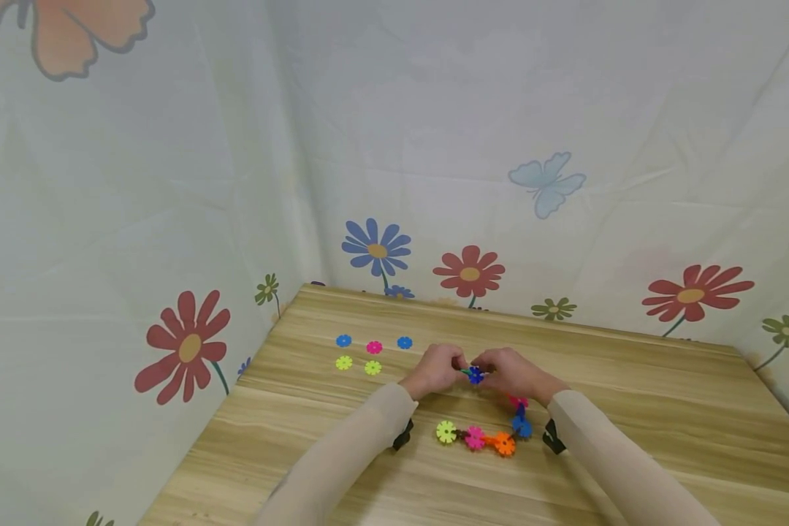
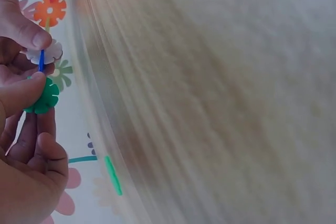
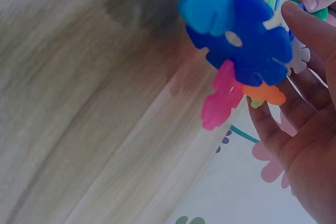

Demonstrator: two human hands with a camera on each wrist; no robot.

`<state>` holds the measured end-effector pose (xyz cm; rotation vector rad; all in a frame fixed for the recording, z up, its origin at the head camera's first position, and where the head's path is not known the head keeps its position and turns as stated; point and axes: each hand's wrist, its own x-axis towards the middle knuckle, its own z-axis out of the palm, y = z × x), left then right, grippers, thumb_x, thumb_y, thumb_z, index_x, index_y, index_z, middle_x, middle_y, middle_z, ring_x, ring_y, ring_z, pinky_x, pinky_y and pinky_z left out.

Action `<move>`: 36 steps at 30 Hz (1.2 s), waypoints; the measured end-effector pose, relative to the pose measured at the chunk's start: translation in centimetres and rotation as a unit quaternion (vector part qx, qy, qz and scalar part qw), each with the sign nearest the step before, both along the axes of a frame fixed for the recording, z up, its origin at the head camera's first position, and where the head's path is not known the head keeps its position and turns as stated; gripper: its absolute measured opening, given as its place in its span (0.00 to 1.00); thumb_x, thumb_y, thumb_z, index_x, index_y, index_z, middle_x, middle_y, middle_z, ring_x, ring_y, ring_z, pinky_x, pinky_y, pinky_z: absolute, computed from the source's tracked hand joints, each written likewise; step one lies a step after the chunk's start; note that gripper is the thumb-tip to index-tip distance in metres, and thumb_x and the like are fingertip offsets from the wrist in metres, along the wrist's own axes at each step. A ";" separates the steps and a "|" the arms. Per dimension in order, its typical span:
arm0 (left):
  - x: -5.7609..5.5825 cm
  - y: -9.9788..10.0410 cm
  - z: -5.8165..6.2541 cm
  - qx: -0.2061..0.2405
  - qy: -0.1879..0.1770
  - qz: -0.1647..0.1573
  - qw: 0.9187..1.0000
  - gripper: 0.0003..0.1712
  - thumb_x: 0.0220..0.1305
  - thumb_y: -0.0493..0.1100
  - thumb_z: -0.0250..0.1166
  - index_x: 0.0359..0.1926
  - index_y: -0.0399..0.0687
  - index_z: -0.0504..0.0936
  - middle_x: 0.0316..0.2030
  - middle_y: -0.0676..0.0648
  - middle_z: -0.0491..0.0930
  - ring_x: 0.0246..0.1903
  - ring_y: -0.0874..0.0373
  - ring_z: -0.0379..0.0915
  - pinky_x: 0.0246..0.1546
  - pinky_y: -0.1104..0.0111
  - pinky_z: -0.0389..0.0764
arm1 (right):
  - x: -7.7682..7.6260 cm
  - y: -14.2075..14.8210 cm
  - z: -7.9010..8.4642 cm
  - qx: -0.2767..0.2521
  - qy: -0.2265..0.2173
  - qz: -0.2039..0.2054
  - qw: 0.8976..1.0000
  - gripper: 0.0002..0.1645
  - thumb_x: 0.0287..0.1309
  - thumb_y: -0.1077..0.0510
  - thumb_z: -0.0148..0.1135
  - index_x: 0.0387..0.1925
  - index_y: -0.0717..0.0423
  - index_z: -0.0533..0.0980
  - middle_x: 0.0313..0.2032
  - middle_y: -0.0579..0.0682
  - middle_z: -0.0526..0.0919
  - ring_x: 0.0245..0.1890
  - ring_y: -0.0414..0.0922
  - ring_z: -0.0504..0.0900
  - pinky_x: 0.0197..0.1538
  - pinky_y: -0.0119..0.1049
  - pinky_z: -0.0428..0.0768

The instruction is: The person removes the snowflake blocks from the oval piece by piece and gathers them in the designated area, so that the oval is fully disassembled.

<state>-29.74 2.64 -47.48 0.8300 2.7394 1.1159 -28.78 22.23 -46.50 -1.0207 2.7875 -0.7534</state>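
A chain of slotted flower-shaped plastic discs runs between the table and my hands. My left hand (image 1: pixel 437 369) pinches a green disc (image 2: pixel 46 98) between thumb and fingers. Edge-on in the left wrist view, a dark blue disc (image 1: pixel 476 375) joins it to a white disc (image 2: pixel 48 53). My right hand (image 1: pixel 516 372) pinches the chain at the blue and white discs. Past it come an orange disc (image 2: pixel 50 10), a pink disc (image 3: pixel 220 98) and a dark blue disc (image 3: pixel 252 45). The chain's near end holds an orange disc (image 1: pixel 505 443), another pink disc (image 1: pixel 475 438) and a yellow-green disc (image 1: pixel 446 432).
Loose discs lie on the table left of my hands: a blue disc (image 1: pixel 344 340), a second blue disc (image 1: pixel 404 342), a pink one (image 1: pixel 374 347) and two yellow-green ones. A flower-printed curtain (image 1: pixel 434 146) hangs behind and left of the wooden table (image 1: pixel 631 409).
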 end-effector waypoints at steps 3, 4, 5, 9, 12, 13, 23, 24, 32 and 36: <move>0.0 0.0 0.0 -0.002 0.005 0.000 1.000 0.07 0.52 0.37 0.72 0.25 0.46 0.81 0.24 0.56 0.78 0.25 0.68 0.70 0.29 0.76 0.72 | -0.1 0.0 -0.1 0.004 0.009 0.008 1.000 0.14 0.53 0.60 0.69 0.43 0.58 0.81 0.37 0.45 0.81 0.36 0.41 0.79 0.44 0.39 0.79; 0.0 0.1 -0.1 -0.002 0.009 0.000 1.000 0.07 0.52 0.37 0.72 0.25 0.46 0.80 0.24 0.56 0.78 0.25 0.67 0.69 0.29 0.76 0.71 | -0.2 0.0 -0.1 0.005 0.010 0.010 1.000 0.14 0.53 0.60 0.69 0.43 0.57 0.81 0.37 0.44 0.81 0.36 0.40 0.79 0.43 0.38 0.79; 0.0 0.1 -0.1 -0.003 0.010 0.001 1.000 0.07 0.52 0.37 0.72 0.25 0.45 0.80 0.24 0.56 0.78 0.25 0.67 0.69 0.29 0.76 0.71 | -0.2 0.0 -0.1 0.007 0.012 0.012 1.000 0.14 0.53 0.59 0.69 0.43 0.57 0.81 0.36 0.44 0.81 0.35 0.40 0.79 0.43 0.37 0.79; 0.0 0.0 0.0 -0.002 0.022 0.001 1.000 0.07 0.53 0.35 0.71 0.25 0.44 0.80 0.22 0.56 0.76 0.24 0.66 0.68 0.29 0.75 0.70 | -0.1 0.1 -0.1 0.012 0.019 0.014 1.000 0.14 0.52 0.60 0.69 0.43 0.58 0.81 0.36 0.44 0.80 0.34 0.39 0.78 0.42 0.36 0.79; 0.0 -0.3 0.1 0.000 0.024 -0.002 1.000 0.06 0.54 0.34 0.70 0.25 0.44 0.80 0.23 0.56 0.76 0.25 0.66 0.68 0.30 0.74 0.71 | -0.1 0.1 0.0 0.012 0.020 0.009 1.000 0.15 0.52 0.60 0.70 0.43 0.58 0.81 0.36 0.45 0.80 0.34 0.40 0.78 0.41 0.36 0.79; -0.1 -0.4 0.2 0.002 0.022 -0.002 1.000 0.06 0.54 0.35 0.70 0.26 0.45 0.80 0.24 0.56 0.77 0.26 0.67 0.69 0.31 0.75 0.71 | -0.1 0.2 0.0 0.011 0.020 0.008 1.000 0.15 0.52 0.60 0.69 0.44 0.59 0.81 0.36 0.45 0.80 0.34 0.41 0.78 0.41 0.37 0.79; -0.8 -3.1 0.9 0.049 -0.046 0.023 0.997 0.05 0.60 0.42 0.67 0.33 0.50 0.78 0.29 0.54 0.76 0.29 0.63 0.71 0.32 0.71 0.74 | -0.4 0.3 -0.1 0.014 0.019 -0.010 1.000 0.17 0.52 0.58 0.70 0.44 0.58 0.81 0.35 0.42 0.79 0.34 0.40 0.78 0.41 0.36 0.79; -0.9 -3.4 1.0 0.051 -0.052 0.026 0.997 0.05 0.60 0.43 0.67 0.34 0.52 0.77 0.29 0.55 0.76 0.30 0.63 0.72 0.32 0.70 0.74 | -0.3 0.3 -0.1 0.013 0.020 -0.010 1.000 0.16 0.52 0.58 0.70 0.44 0.58 0.81 0.35 0.43 0.79 0.34 0.41 0.78 0.41 0.36 0.79; -1.6 -5.5 1.2 0.058 -0.055 0.046 0.996 0.08 0.61 0.41 0.66 0.40 0.48 0.77 0.31 0.53 0.77 0.32 0.61 0.73 0.31 0.70 0.76 | -0.2 0.2 0.0 0.018 0.017 -0.013 1.000 0.17 0.52 0.58 0.70 0.44 0.59 0.80 0.36 0.44 0.79 0.35 0.42 0.78 0.42 0.38 0.79; -2.0 -6.4 1.3 0.050 -0.055 0.060 0.995 0.08 0.60 0.40 0.67 0.41 0.48 0.78 0.32 0.53 0.77 0.34 0.60 0.73 0.32 0.69 0.76 | -0.1 0.2 0.1 0.021 0.011 -0.021 0.999 0.17 0.52 0.58 0.70 0.45 0.59 0.80 0.36 0.44 0.79 0.36 0.41 0.78 0.43 0.38 0.79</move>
